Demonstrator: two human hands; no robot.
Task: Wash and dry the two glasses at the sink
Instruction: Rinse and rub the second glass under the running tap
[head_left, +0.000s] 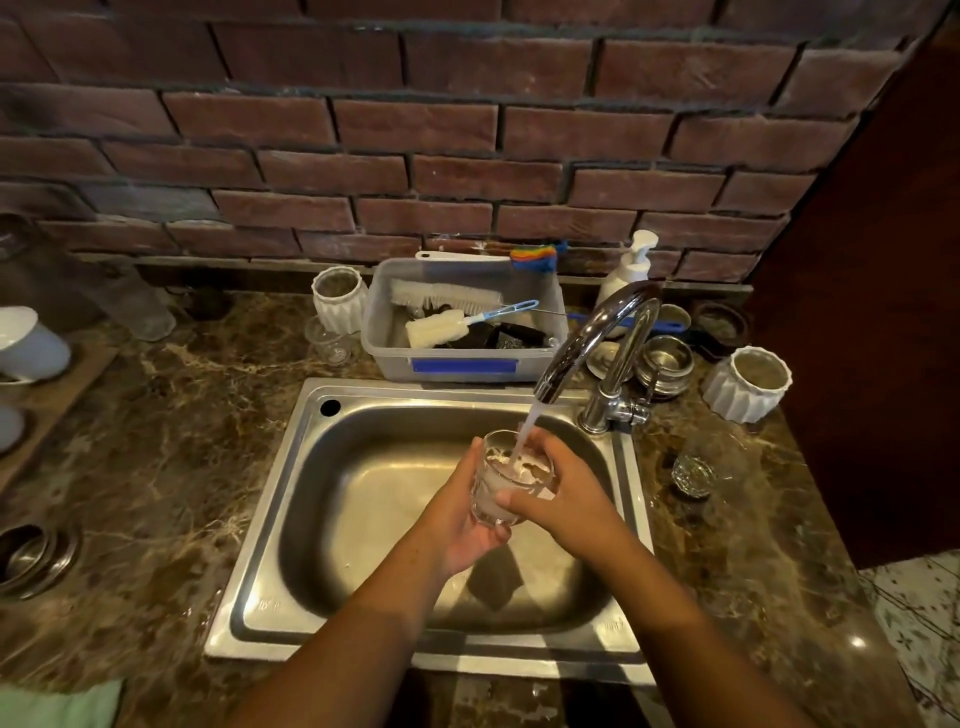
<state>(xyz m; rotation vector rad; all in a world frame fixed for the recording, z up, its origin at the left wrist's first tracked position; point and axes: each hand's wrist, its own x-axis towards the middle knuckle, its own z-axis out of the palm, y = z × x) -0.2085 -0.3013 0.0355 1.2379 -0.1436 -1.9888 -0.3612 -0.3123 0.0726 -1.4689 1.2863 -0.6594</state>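
Note:
Over the steel sink (291, 509) I hold a clear glass (506, 480) under the running tap (597, 338). Water streams into it and foam fills the inside. My left hand (467, 519) cups the glass from below and the left. My right hand (561, 493) wraps it from the right, fingers over the rim. A second clear glass (693, 475) stands on the marble counter to the right of the sink. A dark sponge (496, 579) lies on the sink floor beneath my hands.
Behind the sink a plastic tub (467, 358) holds brushes. A soap pump bottle (626, 275), steel bowls (665, 364) and white ribbed cups (748, 384) (340, 299) stand near the tap. A small glass (330, 345) sits left of the tub. A green cloth (57, 704) lies at bottom left.

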